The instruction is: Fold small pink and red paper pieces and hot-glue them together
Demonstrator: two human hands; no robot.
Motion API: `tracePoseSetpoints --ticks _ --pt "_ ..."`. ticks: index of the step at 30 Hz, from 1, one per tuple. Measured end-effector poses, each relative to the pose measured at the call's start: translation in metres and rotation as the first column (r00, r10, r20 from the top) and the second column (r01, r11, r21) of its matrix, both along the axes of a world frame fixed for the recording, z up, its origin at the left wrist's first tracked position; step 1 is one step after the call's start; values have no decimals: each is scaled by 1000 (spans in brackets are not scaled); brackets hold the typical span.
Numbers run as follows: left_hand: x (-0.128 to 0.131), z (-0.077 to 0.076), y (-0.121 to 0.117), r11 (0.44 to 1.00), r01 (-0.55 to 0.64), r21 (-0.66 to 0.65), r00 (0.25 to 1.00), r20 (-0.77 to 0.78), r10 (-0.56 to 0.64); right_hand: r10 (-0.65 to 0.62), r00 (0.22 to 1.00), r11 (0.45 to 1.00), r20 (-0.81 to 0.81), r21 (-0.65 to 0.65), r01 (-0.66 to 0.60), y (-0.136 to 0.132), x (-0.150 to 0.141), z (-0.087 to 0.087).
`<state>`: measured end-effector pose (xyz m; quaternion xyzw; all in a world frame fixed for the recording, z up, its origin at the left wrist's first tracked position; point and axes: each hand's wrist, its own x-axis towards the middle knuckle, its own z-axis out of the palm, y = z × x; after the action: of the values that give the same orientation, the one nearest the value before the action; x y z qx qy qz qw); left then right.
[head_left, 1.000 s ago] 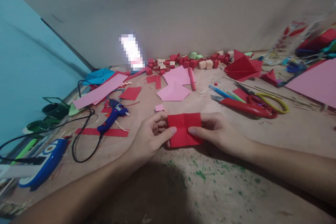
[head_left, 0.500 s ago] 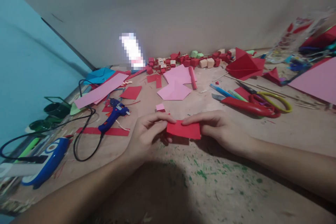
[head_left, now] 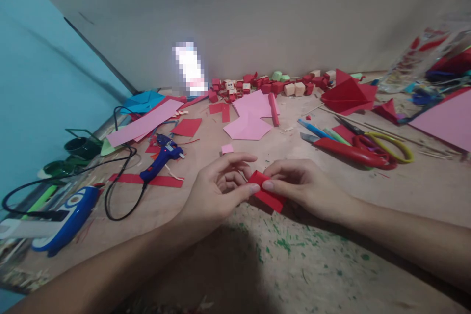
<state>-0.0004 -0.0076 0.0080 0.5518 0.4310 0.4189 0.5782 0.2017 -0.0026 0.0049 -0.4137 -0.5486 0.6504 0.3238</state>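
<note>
A small piece of red paper is held slantwise just above the table, its upper edge curled over. My right hand pinches it between the thumb on its face and fingers partly hidden behind. With its thumb tip on the paper's left side, my left hand grips it too; the left index finger is raised clear and the other fingers curl behind. Just beyond the left hand lies a little pink paper piece.
On the left are a blue glue gun with a black cord, a red strip and a blue-white tool. Pink paper and red cubes lie at the back. To the right are a red-handled cutter and yellow-handled scissors.
The red paper has turned from nearly level to slanting down to the right, its top edge now curled. My left index finger has lifted off, and both thumbs now show on its face.
</note>
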Motion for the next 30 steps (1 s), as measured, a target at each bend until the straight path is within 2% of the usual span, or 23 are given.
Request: tracePoseSetpoints --ticks 5,9,15,22,27,30 --pt "0 -3 4 994 60 -93 997 -33 -63 -30 999 997 20 -69 31 0 4 -1" --pt "-1 -3 4 995 89 -40 989 -115 -93 -23 999 999 -30 -43 22 0 4 -1" --pt "-3 0 3 995 94 44 973 -214 -82 14 1000 993 1 -116 -14 -2 3 -5" --pt "-4 0 2 990 135 48 978 -165 -126 19 998 997 64 -82 -14 -2 2 -6" --pt "-3 1 4 990 138 35 979 -154 -131 18 999 993 26 -121 -15 -2 2 -6" --pt "-4 1 4 988 148 35 976 -168 -140 30 999 995 13 -92 -28 0 2 -2"
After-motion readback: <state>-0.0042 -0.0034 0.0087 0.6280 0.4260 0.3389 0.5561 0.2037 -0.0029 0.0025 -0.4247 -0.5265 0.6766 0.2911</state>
